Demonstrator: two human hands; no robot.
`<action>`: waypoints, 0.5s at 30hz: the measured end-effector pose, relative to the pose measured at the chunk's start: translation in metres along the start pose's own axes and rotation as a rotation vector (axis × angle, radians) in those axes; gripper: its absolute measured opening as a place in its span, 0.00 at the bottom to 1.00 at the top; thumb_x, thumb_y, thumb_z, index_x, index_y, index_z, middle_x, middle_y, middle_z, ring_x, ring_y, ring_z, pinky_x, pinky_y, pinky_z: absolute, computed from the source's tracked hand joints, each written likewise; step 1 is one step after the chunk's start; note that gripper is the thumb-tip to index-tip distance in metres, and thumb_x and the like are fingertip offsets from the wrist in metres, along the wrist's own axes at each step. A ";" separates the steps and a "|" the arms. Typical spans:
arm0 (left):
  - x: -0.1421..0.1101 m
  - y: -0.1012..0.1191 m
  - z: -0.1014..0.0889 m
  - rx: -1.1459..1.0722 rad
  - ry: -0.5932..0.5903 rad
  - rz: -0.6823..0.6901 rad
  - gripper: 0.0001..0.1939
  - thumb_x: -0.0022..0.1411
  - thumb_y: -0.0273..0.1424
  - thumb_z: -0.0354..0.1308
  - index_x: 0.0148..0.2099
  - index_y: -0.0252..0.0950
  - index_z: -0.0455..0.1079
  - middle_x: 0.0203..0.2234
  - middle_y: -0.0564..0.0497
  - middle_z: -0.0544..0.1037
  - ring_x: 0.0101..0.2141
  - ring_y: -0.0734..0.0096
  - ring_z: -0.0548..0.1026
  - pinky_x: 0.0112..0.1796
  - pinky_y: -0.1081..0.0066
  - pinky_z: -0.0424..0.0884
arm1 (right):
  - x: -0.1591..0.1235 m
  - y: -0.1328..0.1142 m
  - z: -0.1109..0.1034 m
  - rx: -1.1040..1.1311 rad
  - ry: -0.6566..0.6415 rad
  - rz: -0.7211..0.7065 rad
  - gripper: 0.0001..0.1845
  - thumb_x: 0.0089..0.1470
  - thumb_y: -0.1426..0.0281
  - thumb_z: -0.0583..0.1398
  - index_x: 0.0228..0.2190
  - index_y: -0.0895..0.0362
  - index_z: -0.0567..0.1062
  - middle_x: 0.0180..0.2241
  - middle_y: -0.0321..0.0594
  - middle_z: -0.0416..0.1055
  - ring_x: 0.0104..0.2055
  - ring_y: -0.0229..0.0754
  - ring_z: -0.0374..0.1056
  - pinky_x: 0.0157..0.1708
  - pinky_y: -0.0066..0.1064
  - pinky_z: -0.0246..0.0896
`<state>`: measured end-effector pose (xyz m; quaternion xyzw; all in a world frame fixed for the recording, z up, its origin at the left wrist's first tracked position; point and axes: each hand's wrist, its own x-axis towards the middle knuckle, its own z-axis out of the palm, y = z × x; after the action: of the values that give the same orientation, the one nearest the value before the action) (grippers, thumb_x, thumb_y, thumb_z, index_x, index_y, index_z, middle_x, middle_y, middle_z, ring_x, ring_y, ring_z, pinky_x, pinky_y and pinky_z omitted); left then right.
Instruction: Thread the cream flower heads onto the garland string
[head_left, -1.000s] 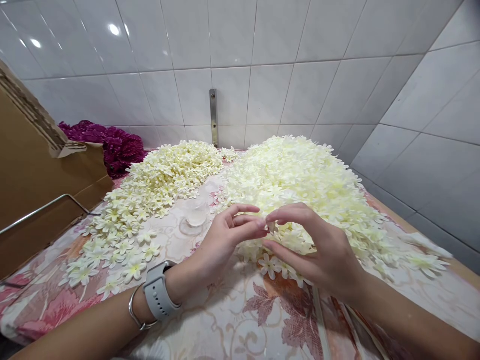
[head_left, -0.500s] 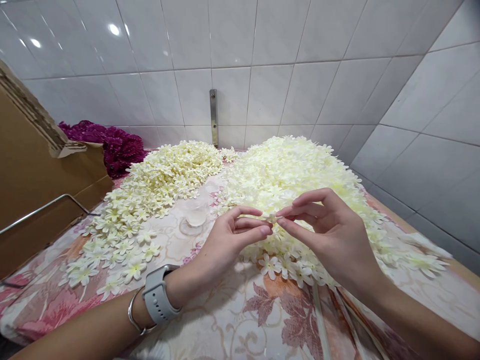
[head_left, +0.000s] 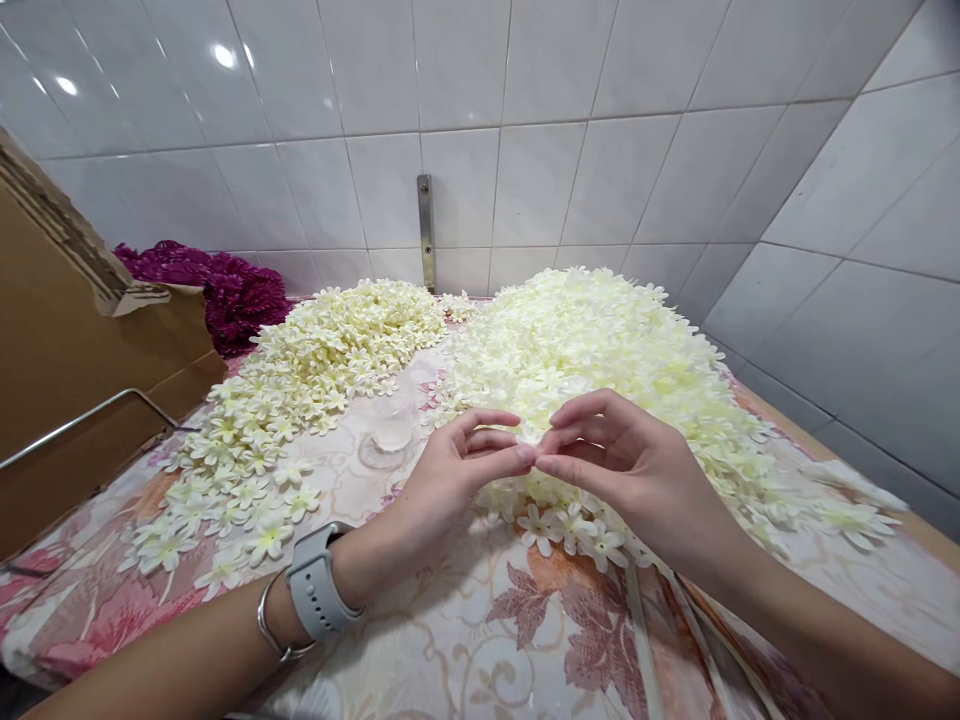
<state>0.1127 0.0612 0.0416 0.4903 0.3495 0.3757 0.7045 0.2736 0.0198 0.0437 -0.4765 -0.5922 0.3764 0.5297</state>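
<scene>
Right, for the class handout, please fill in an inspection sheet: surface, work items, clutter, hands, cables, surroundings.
Surface: floral-patterned tablecloth
Job's things: cream flower heap on the left; paler flower heap on the right
Clutter: small translucent dish between the heaps; magenta bundle at far left
Hands: left hand and right hand appear to meet at the fingertips; anything pinched is too small to tell
Cables: nothing seen
Surroundings: tiled walls; upright metal strip at the back; cardboard at left
</scene>
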 end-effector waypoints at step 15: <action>-0.004 0.004 0.001 0.117 0.095 -0.043 0.13 0.46 0.23 0.64 0.35 0.35 0.65 0.18 0.58 0.73 0.22 0.78 0.71 0.28 0.76 0.65 | 0.015 0.007 -0.030 -0.474 0.463 -0.324 0.09 0.50 0.69 0.63 0.34 0.52 0.68 0.35 0.40 0.72 0.39 0.45 0.71 0.41 0.44 0.70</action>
<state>0.1112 0.0582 0.0466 0.5044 0.4144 0.3623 0.6653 0.3041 0.0343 0.0457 -0.5586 -0.5953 0.0222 0.5772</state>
